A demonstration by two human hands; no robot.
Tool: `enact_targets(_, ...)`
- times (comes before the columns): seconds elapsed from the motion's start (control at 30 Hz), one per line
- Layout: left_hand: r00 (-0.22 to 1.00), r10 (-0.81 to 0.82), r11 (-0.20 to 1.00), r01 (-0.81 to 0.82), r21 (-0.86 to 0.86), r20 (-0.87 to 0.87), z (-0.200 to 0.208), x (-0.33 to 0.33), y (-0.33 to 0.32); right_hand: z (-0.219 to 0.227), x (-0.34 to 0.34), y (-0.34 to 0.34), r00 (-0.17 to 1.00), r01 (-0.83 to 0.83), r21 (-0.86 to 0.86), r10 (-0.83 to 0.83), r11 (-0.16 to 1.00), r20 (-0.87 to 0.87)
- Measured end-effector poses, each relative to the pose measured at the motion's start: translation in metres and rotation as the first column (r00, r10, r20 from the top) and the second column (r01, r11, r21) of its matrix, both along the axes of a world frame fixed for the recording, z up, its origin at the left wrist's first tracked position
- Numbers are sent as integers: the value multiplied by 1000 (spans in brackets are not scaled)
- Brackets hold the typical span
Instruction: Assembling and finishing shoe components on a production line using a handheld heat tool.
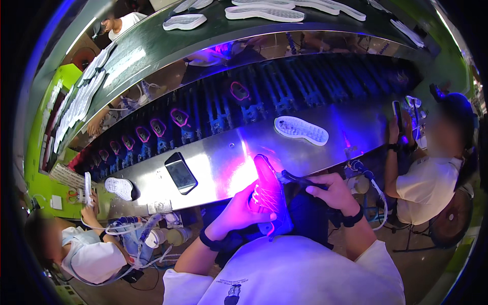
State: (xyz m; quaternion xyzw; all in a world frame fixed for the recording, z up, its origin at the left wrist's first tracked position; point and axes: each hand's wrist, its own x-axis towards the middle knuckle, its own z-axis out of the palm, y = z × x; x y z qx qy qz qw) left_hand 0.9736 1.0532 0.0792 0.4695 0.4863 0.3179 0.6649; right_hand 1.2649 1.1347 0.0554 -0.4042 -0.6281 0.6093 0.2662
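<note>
My left hand (235, 213) grips a laced shoe upper (267, 190) around its heel end, with the toe pointing away from me. Pink and violet light washes over the upper, so its true colour is hard to tell. In my right hand (333, 193) is a dark-handled brush (300, 181), its head touching the upper's right side near the toe. A white shoe sole (302, 130) lies on the metal bench just beyond the upper. Black bands circle both my wrists.
A phone (181, 173) and another white sole (119, 188) lie on the metal bench (213, 157) to the left. Behind it runs a rack (218, 119) bearing several shoe uppers. Soles (264, 13) rest on the green conveyor beyond. People (432, 178) sit on both sides.
</note>
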Motion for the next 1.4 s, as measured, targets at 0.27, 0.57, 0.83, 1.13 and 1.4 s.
enact_targets(0.27,963,215,934,-155,-321,163,-15,11,-10,-21,4,-49,988,116,-63,-108,991,111)
enact_targets(0.57,962,237,927,-182,-328,134,-11,16,2,-19,6,-26,983,116,-40,-109,992,146)
enact_targets(0.83,927,355,904,-306,-298,126,-22,-1,17,-8,29,-18,994,-68,-468,98,881,41)
enact_targets(1.13,897,442,872,-424,-243,20,-32,3,26,-7,31,-50,965,68,-98,-41,993,258)
enact_targets(1.4,796,591,705,-431,-564,130,-21,-7,5,23,5,-19,946,-38,126,-5,991,325)
